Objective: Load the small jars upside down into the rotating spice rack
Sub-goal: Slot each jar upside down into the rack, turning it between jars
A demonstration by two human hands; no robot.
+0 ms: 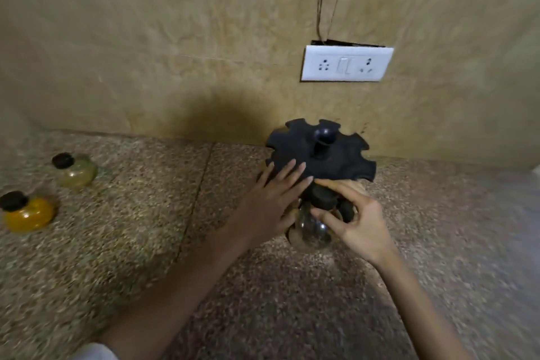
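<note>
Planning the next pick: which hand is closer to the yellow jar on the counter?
Left. The left hand lies with straight fingers on the spice rack, far right of the yellow jar; the right hand, pinching a clear jar at the rack, is even farther right.

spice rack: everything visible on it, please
The spice rack is matte black, plastic-looking: a round top disc with notched slots around its rim and a central post ending in a ball knob. It stands upright on the speckled counter close to the wall. The left hand rests straight fingers on the disc's near edge; the right hand pinches a clear jar below its front rim.
</note>
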